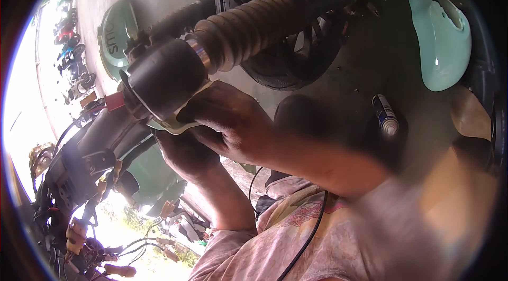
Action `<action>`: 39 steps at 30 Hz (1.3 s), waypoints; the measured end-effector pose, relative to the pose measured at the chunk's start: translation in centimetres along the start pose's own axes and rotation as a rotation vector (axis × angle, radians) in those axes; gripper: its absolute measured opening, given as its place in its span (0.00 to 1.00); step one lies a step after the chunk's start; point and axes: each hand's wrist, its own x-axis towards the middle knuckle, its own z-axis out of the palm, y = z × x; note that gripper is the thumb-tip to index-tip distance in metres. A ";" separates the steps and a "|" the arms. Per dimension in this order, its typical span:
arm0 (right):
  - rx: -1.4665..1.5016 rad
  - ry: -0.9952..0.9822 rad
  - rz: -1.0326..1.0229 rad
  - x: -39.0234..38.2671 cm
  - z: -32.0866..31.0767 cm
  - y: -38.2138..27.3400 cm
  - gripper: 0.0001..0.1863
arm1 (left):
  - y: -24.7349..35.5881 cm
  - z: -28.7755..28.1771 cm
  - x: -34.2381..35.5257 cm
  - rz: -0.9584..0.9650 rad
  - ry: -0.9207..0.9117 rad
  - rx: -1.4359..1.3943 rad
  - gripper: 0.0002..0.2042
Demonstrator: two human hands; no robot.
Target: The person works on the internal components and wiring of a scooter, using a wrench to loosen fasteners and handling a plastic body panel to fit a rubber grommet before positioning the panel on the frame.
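Note:
A dark cylindrical part (168,76) sits at the lower end of a ribbed rubber fork gaiter (246,30). Along the near side of the cylinder runs a pale curved strip (177,127); its exact kind I cannot tell. My right hand (227,114) reaches in from the right, closed with its fingers bent over the strip beside the cylinder. Just below it, my left hand (185,153) comes up with curled fingers against the strip's lower edge. Part of the left fingers is hidden behind the strip and the right hand.
A motorcycle wheel (312,64) is behind the gaiter. Mint-green panels lie at the right (447,43) and upper left (115,32). A spray can (385,114) is on the floor. Loose wires and connectors (76,233) hang lower left, and a black cable (309,231) crosses my shirt.

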 end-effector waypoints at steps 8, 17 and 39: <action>0.044 0.058 -0.004 0.0 0.3 -0.5 0.15 | -0.2 -0.3 -0.4 0.015 0.032 -0.011 0.20; -0.059 0.041 -0.066 0.2 0.3 -0.5 0.15 | -0.4 -2.1 -0.1 0.002 -0.047 -0.114 0.20; -0.062 -0.021 -0.051 1.9 -1.0 -1.2 0.11 | -0.5 0.3 -0.7 -0.001 -0.010 -0.090 0.19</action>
